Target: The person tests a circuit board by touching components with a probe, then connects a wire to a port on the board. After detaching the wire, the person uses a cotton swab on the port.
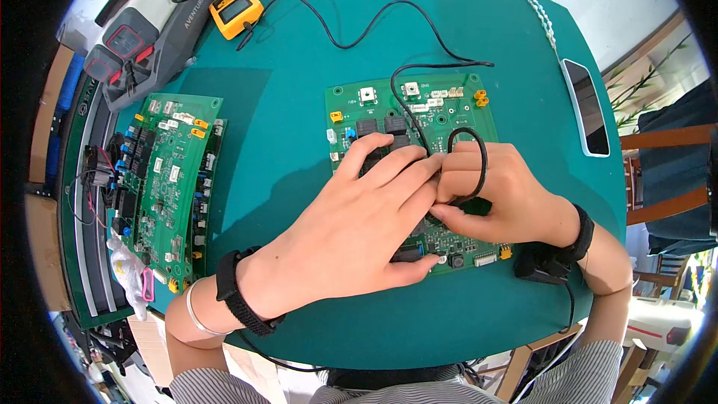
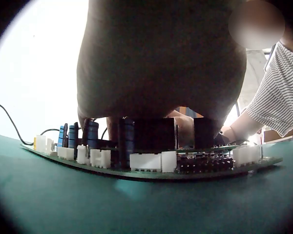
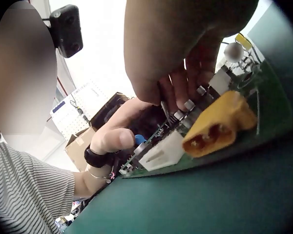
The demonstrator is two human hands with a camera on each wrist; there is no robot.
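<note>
A green circuit board (image 1: 464,116) lies on the table under both hands. Across its middle my left hand (image 1: 351,217) is spread, fingers reaching over the black block parts and thumb near the front edge. My right hand (image 1: 501,194) pinches the end of a black cable (image 1: 482,172), which loops above its knuckles. Below those fingers a thin grey tip (image 3: 166,108) points down at the board in the right wrist view; the fingers cover most of what they hold. White connectors (image 2: 146,162) line the board's edge in the left wrist view, and a yellow connector (image 3: 219,124) stands near the right hand.
The cable runs back to a yellow meter with a small screen (image 1: 233,11). More green boards (image 1: 168,179) stand at the left beside a grey and white case (image 1: 161,37). A phone (image 1: 585,108) with a beaded strap lies at the right. A chair (image 1: 666,138) stands beyond.
</note>
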